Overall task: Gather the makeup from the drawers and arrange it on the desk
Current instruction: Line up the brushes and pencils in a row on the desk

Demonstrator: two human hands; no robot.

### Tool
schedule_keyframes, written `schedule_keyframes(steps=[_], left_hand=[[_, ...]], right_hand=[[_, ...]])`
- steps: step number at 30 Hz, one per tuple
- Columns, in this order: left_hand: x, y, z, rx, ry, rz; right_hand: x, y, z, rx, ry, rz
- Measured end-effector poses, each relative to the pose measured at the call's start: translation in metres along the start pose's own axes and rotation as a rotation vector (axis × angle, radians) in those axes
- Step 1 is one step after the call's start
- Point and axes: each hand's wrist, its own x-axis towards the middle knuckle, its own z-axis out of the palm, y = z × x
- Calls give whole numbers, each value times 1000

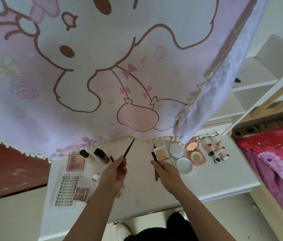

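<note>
White and glossy, the desk sits under a pink cartoon-printed curtain whose fringed hem hangs over its far edge; a red bedspread lies to the right, pale shelving behind it. Makeup is already grouped by kind, which reads as deliberate sorting: an eyeshadow palette and two dark-capped bottles at left, a sheet of false lashes nearer the front edge, a square powder compact, a white jar with its lid beside it, an open rose-gold compact, and small red-capped bottles at far right. The left hand pinches a thin dark pencil between closed fingertips, tip aimed away; the right hand is curled round another dark pencil-like stick, with a further one lying on the desk just under it. Probably both pencils are being carried to the bare middle strip, to be laid side by side.
</note>
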Motion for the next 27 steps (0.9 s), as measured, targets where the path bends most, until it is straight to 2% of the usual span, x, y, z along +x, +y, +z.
schedule_keyframes(steps=[3,8,11,14,18,27], left_hand=[[6,-15,-6,1,-11,-114],[25,-44,-23,124,12,-207],[35,-55,-31,175,37,-165],[43,-65,-36,364,92,-74],[58,-74,-41,614,160,27],[92,-86,-22,843,194,96]], right_hand=[[5,10,2,74,-3,146],[13,42,8,-31,-7,265],[20,59,11,-219,-37,233],[31,66,14,-425,-42,186],[55,64,25,-495,14,180],[92,74,32,-657,98,159]])
